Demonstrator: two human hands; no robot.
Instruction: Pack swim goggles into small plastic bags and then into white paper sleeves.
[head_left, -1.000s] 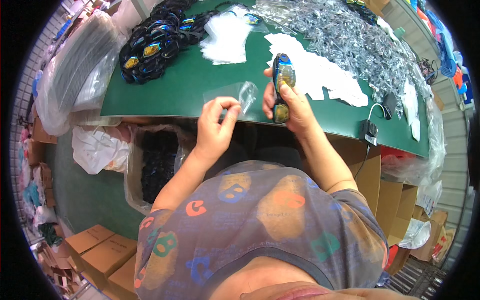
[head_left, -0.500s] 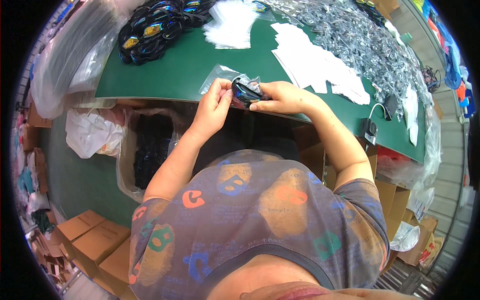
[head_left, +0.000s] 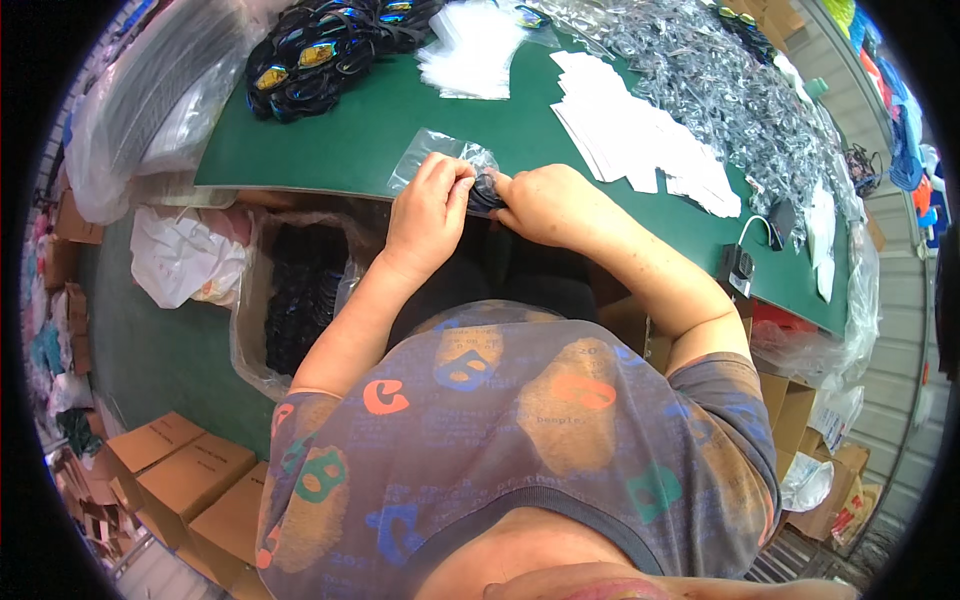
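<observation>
At the near edge of the green table (head_left: 330,160), my two hands meet over a pair of black swim goggles (head_left: 486,194). The fingers of my right hand (head_left: 552,204) are closed around the goggles' right side and cover much of them. My left hand (head_left: 425,215) pinches at the mouth of a clear plastic bag (head_left: 424,150), which lies partly on the tabletop just beyond the fingers. The goggles are at the bag's near end; how far inside they sit is hidden by my fingers.
More goggles (head_left: 310,65) are piled at the far left. White sleeves (head_left: 470,60) and white sheets (head_left: 610,120) lie farther back, beside a heap of small clear plastic pieces (head_left: 700,85). A black plug (head_left: 738,264) is near the right edge. A lined box (head_left: 248,330) stands below left.
My right hand has turned over the goggles and pressed closer to my left hand, so the shiny lens no longer shows. The bag has shifted slightly.
</observation>
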